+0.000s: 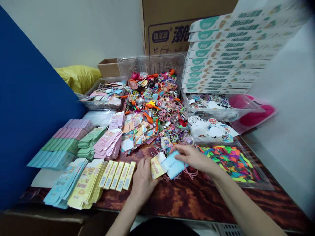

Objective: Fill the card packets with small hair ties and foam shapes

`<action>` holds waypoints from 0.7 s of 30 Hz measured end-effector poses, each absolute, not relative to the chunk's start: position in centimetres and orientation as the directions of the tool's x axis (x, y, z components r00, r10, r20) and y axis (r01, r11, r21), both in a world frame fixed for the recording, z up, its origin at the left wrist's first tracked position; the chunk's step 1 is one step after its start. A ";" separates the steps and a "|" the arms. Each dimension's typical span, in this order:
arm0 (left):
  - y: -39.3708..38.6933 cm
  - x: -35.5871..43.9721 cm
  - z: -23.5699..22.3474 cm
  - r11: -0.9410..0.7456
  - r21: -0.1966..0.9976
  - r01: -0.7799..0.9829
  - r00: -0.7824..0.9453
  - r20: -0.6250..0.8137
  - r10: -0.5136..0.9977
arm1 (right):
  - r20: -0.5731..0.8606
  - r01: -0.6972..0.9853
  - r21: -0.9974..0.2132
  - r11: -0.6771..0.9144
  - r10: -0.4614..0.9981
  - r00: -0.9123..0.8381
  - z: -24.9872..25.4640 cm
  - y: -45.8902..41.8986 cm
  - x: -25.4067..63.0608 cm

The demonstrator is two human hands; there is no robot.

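Note:
My left hand (142, 178) is closed around a small yellow box (157, 166) whose end flap stands open. Between the fingers of my right hand (189, 157) is a light blue card (174, 165) with handwriting-like print, its left edge right at the box's open end. Whether the card's edge is inside the box I cannot tell. Pink hair ties (190, 172) lie beside the card, partly under it. Just left of my left hand stands a row of closed yellow boxes (117, 175).
Flat yellow (85, 183), blue (64, 183) and pink (107, 143) cartons lie in stacks at the left. A big heap of hair ties and trinkets (157, 95) fills the middle. At right are a tray of neon bands (228, 162) and piled white boxes (221, 62).

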State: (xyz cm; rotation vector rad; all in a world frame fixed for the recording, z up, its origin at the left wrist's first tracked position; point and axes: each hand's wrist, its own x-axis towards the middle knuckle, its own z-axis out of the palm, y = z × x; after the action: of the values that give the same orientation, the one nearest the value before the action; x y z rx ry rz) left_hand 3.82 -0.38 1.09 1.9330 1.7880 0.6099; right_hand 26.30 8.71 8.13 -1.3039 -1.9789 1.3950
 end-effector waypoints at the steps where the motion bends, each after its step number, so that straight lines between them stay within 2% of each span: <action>1: -0.3 3.7 1.1 -0.074 0.574 0.815 0.082 0.013 0.997 | -0.179 0.457 -0.886 0.074 0.856 -0.485 8.1 9.0 26.3; 3: -0.2 3.7 1.2 -0.086 0.570 0.817 0.107 -0.004 0.994 | -0.174 0.442 -0.895 0.065 0.860 -0.479 8.1 9.4 26.3; 7: -0.2 3.8 1.6 -0.098 0.636 0.766 0.115 0.014 0.993 | -0.158 0.449 -0.890 0.078 0.871 -0.466 7.5 9.5 25.2; 12: -0.5 4.0 1.9 -0.055 0.675 0.736 0.088 -0.015 0.996 | -0.132 0.560 -0.811 0.171 0.878 -0.460 6.8 7.6 22.4; 17: -0.9 3.5 1.7 0.000 0.823 0.568 0.066 -0.045 0.997 | -0.082 0.587 -0.774 0.238 0.882 -0.465 7.1 7.9 21.7; 19: -1.0 3.3 1.8 0.025 0.876 0.482 0.065 -0.064 0.996 | -0.046 0.666 -0.691 0.282 0.901 -0.430 7.1 9.7 22.1; 21: -1.0 3.1 1.9 0.040 0.913 0.406 0.080 -0.079 0.994 | -0.015 0.824 -0.485 0.292 0.940 -0.342 6.8 12.2 22.4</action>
State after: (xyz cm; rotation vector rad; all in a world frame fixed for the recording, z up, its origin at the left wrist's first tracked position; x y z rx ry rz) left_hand 3.09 -1.02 1.86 1.5009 1.4584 0.8664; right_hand 22.40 12.23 6.78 -1.6108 -2.2912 0.6052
